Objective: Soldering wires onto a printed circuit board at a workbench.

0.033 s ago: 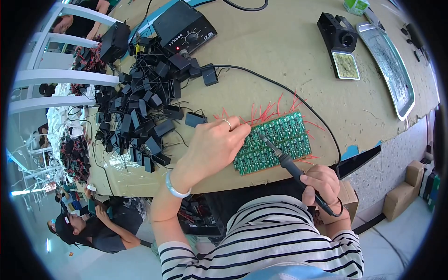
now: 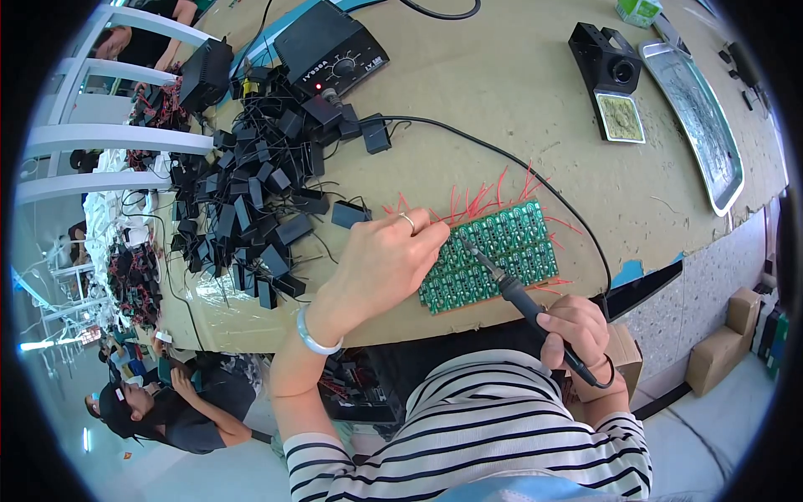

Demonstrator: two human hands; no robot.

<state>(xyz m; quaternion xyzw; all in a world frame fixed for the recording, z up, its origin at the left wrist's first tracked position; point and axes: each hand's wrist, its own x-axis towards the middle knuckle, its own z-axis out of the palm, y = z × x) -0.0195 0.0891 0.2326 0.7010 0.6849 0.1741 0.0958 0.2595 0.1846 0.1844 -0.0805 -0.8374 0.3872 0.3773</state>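
A green circuit board panel (image 2: 519, 251) lies on the brown-covered table in front of me, with red wires (image 2: 477, 203) sticking out along its far and right edges. My right hand (image 2: 577, 335) is closed around the dark handle of a soldering iron (image 2: 523, 299). The iron slants up and to the left, its tip at the upper left part of the panel. Close by that tip, my left hand (image 2: 393, 255) has its fingers pinched together over the panel's far left corner. Whatever those fingers hold is hidden from view.
Left of my left hand is a heap of black boxes with wires (image 2: 259, 184). Behind it stands a black soldering station (image 2: 335, 58), its cable (image 2: 493, 146) arching round the panel. At the far right are an iron stand (image 2: 606, 63) and a metal tray (image 2: 698, 125). Another person (image 2: 184, 402) sits left.
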